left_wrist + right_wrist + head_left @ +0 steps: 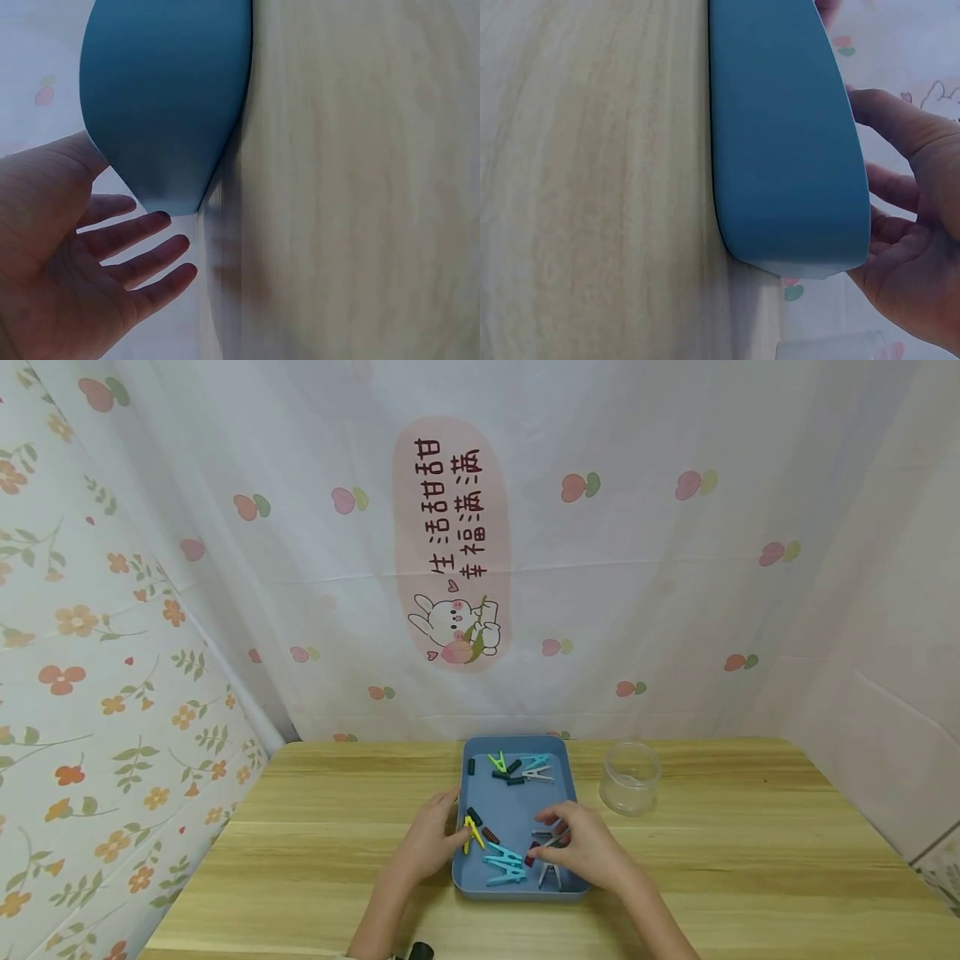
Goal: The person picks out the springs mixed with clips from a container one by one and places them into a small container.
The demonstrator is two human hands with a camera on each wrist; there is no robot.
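Observation:
My left hand [431, 843] is at the left side of the blue tray [517, 896], its thumb over the rim beside a yellow clip [471, 833]. In the left wrist view its fingers [150, 259] extend loosely outside the tray. My right hand [588, 847] reaches over the tray's right side, thumb and forefinger apart. A dark red piece [531, 857] lies at its thumb tip, and grey clips [550, 875] are just below. In the right wrist view the tray wall hides its fingertips; whether it grips anything is unclear. Light blue clips [505, 864] lie between the hands.
Dark green ribbed cylinders [514, 767], a lime clip [498, 762], another light blue clip [537, 762] and a grey one [538, 774] lie in the tray's far part. A brown ribbed cylinder [490, 835] is nearer. A clear round container [630, 778] stands right of the tray.

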